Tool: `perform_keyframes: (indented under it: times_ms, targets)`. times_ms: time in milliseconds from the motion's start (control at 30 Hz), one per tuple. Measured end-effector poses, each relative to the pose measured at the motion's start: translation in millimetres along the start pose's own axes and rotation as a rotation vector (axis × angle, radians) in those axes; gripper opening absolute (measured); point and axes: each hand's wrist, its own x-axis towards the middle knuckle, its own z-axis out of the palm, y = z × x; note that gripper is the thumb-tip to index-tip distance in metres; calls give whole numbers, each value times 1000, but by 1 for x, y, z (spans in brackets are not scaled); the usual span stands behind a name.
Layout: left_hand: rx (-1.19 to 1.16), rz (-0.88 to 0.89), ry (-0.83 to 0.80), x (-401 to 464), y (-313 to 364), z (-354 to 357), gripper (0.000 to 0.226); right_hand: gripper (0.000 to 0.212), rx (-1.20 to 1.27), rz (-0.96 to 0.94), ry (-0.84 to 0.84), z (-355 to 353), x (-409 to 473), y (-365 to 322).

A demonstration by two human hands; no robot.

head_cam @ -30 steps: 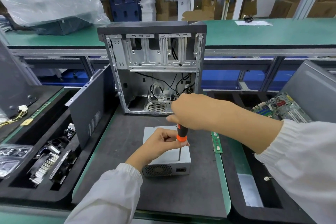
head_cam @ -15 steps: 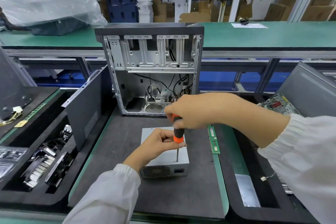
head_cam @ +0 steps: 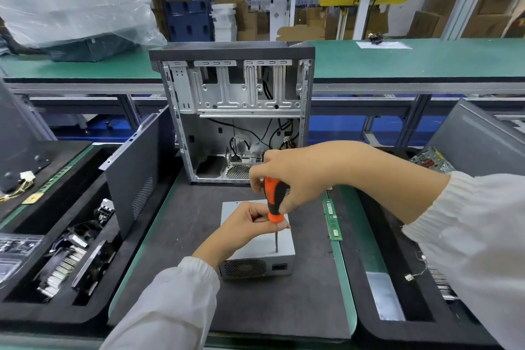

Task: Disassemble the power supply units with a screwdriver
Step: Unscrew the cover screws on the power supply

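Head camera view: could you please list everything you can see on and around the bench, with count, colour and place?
power supply unit: one, silver-grey, on the dark mat at centre
screwdriver: one, orange and black handle, upright, tip on the unit's top
computer case: one, grey, open and upright behind the unit
side panel: one, dark grey, leaning left of the case
memory stick: one, green, right of the unit
circuit board: one, green, far right
fans and heatsinks: several, black and silver, in the left tray
plastic bag: one, clear, back left
left hand: pinches the screwdriver's lower handle
right hand: grips the handle's top
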Motion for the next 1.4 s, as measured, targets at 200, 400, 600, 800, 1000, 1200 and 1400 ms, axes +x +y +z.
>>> perform_keyframes:
  times_ms: [200,400,600,800,1000,1200,1400]
  targets:
    - [-2,7,-10,2,-2,-2,20,53,-144,192,217,12,4,-12]
    - [-2,5,-13,1,3,2,16,45,53,-59,23,0,-8,-2]
    - [-3,-8,7,-1,1,1,19,57,-166,179,229,7,0,-12]
    - [28,-8,-2,1,2,1,19,40,-47,26,-3,-4,-8,-4]
    - [43,16,6,2,5,3,7,60,-150,221,125,-1,-6,-13]
    - [27,42,-7,2,6,6,11,25,-91,99,12,0,-7,-4]
    - [55,83,-4,1,5,6,12,62,-18,211,88,5,-5,-5]
